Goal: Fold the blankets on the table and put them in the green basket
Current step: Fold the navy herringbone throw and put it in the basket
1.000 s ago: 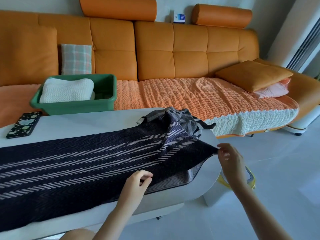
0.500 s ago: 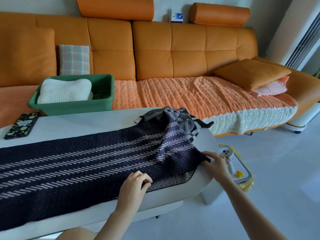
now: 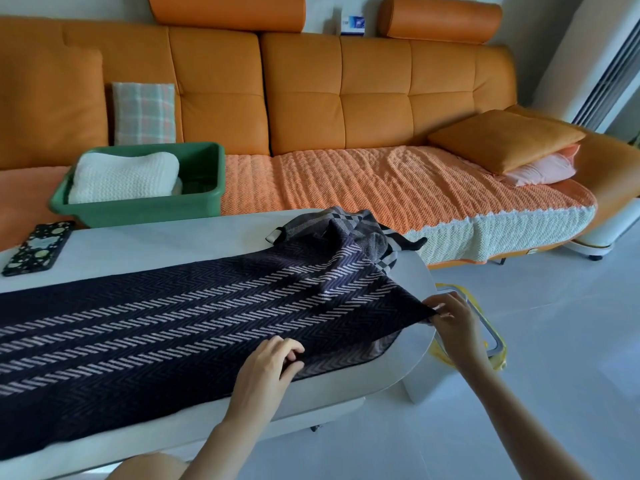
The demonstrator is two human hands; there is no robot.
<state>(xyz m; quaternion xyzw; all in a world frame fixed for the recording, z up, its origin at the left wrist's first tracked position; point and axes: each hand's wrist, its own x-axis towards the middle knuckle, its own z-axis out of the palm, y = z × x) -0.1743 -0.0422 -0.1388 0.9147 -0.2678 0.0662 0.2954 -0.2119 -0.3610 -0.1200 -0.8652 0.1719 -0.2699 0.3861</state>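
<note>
Cut by the left edge: dark striped blanket and white table. Partly buried under that blanket's bunched far corner: grey checked blanket. Masked by the right hand and the table's end: yellow-rimmed object on the floor, kind not tellable. Concealed behind the white knit blanket: left interior of the green basket. Too small to read: print on the box atop the sofa. Cropped at the bottom edge: both forearms.

A home living room: orange sofa, cushions, white coffee table.
</note>
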